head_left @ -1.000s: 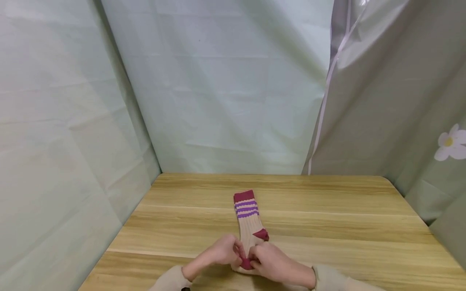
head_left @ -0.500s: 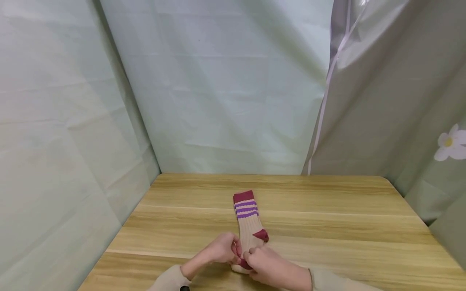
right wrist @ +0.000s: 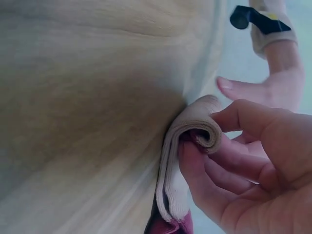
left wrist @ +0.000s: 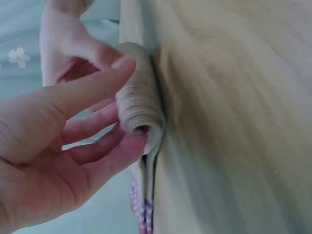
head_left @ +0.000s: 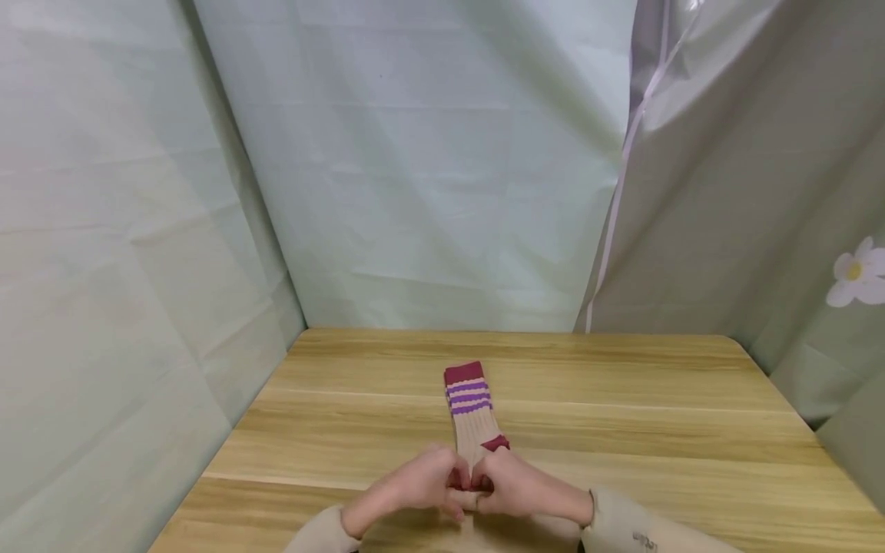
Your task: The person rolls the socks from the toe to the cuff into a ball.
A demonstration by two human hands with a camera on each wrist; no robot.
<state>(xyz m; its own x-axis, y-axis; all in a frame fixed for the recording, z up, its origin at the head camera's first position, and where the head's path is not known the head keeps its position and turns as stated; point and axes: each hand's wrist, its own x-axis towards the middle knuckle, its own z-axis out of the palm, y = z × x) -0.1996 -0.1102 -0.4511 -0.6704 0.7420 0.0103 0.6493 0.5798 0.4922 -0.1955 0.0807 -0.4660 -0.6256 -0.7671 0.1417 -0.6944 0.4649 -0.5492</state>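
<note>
Beige ribbed socks [head_left: 474,426], laid one over the other, lie on the wooden table with their maroon cuffs and purple stripes pointing away from me. At the near end the toe part is turned up into a thick roll [left wrist: 140,100]. My left hand [head_left: 430,480] grips one side of this roll, thumb over it and fingertips at its end. On the other side my right hand [head_left: 515,484] pinches it, a fingertip tucked under the curl in the right wrist view. A little maroon fabric [right wrist: 197,136] shows inside the roll. Part of the maroon heel [head_left: 495,443] is visible beyond my right hand.
The wood-grain table [head_left: 622,399] extends on both sides of the socks. Pale curtains [head_left: 442,169] enclose it at the back and sides, with a white flower print [head_left: 857,271] at the right.
The maroon toe, showing between my hands before, is now folded over into a beige roll. Both hands have turned it away from me, and my right hand covers more of the heel.
</note>
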